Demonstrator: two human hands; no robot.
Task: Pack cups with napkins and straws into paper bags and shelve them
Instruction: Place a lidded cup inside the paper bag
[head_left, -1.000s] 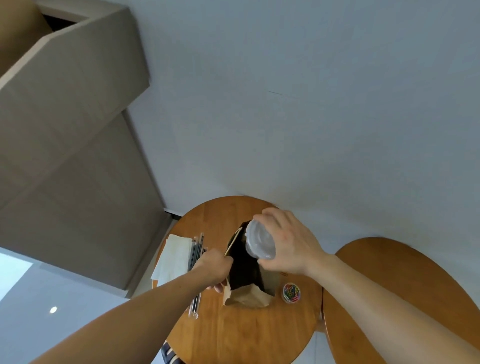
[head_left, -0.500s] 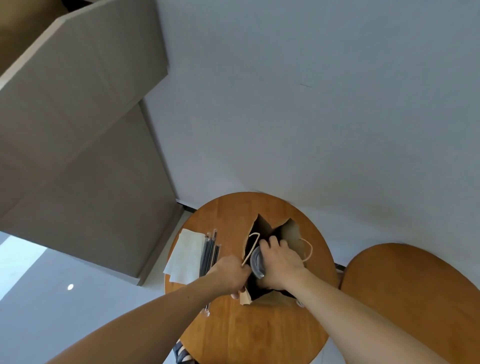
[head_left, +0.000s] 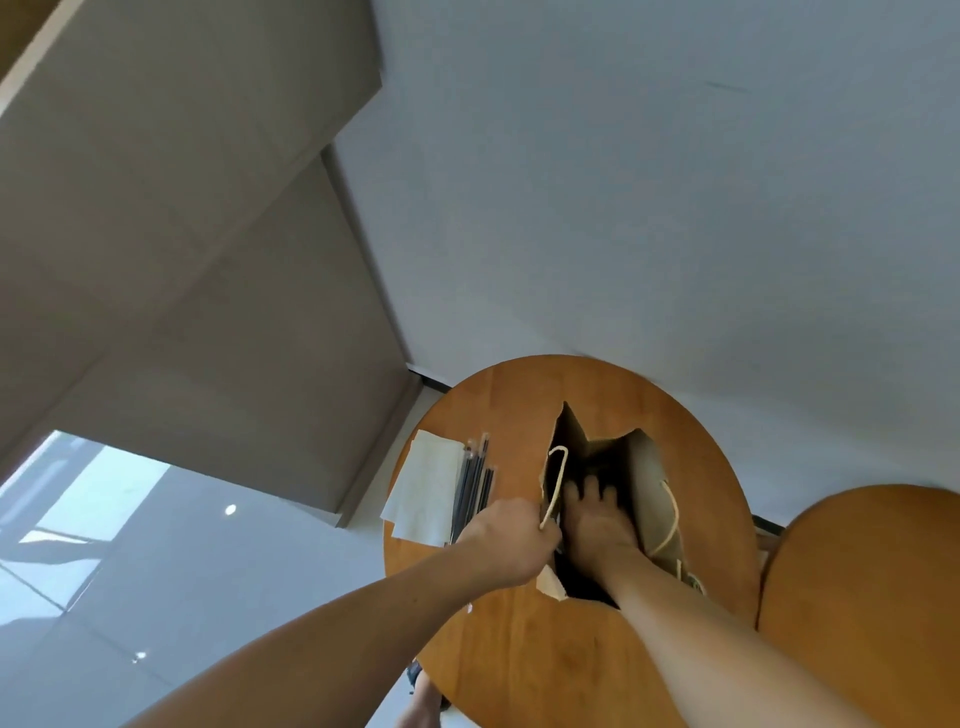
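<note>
Paper bag (head_left: 649, 478) stood on the bench (head_left: 519, 649), left grip (head_left: 511, 540) pinching its rim to hold it open. Right grip (head_left: 597, 525) was deep inside, its hold hidden.

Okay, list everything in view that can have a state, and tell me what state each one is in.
paper bag: upright, mouth open.
left hand: grips the paper bag's rim at the handle.
right hand: reaches inside the bag; grasp hidden.
napkins: stacked flat on the table.
straws: lying beside the napkins.
</note>
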